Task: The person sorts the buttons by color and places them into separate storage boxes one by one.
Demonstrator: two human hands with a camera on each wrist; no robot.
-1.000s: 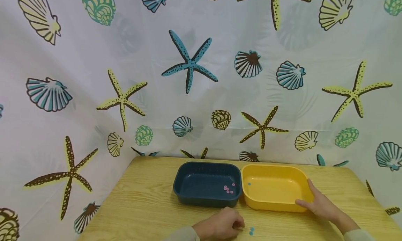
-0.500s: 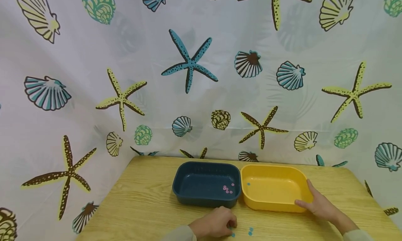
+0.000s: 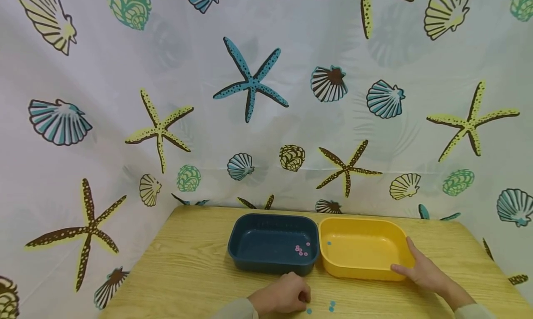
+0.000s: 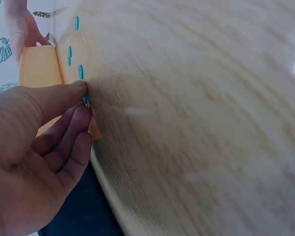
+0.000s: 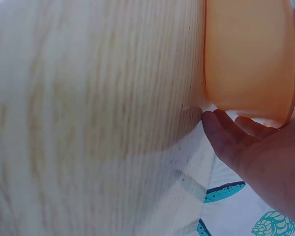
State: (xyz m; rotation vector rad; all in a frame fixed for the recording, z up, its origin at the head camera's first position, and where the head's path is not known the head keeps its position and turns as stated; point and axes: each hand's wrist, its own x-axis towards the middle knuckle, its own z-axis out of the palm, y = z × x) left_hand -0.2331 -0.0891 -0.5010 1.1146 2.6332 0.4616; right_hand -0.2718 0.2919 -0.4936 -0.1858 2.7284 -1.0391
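In the head view my left hand [image 3: 287, 295] is low over the table in front of the dark blue tub. Its thumb and index finger pinch a small blue disc [image 4: 85, 98] at the tabletop, mostly covered by the fingertips. Just beyond the fingers lies another blue disc [image 3: 309, 311], and a touching pair of blue discs [image 3: 332, 306] is farther right. My right hand [image 3: 430, 275] rests against the near right corner of the yellow tub [image 3: 362, 250], thumb at the front wall. In the right wrist view its extended fingers [image 5: 226, 130] touch the tub's side.
The dark blue tub [image 3: 262, 245] stands left of the yellow one, their rims side by side. Several pink rings [image 3: 300, 249] lie in its right part. One blue disc [image 3: 329, 243] lies inside the yellow tub. A shell-patterned curtain [image 3: 266, 138] hangs behind the wooden table [image 3: 187, 249].
My left hand has shifted left, uncovering blue discs beside its fingers, and the fingertips have closed on one of them. The right hand has stayed at the yellow tub.
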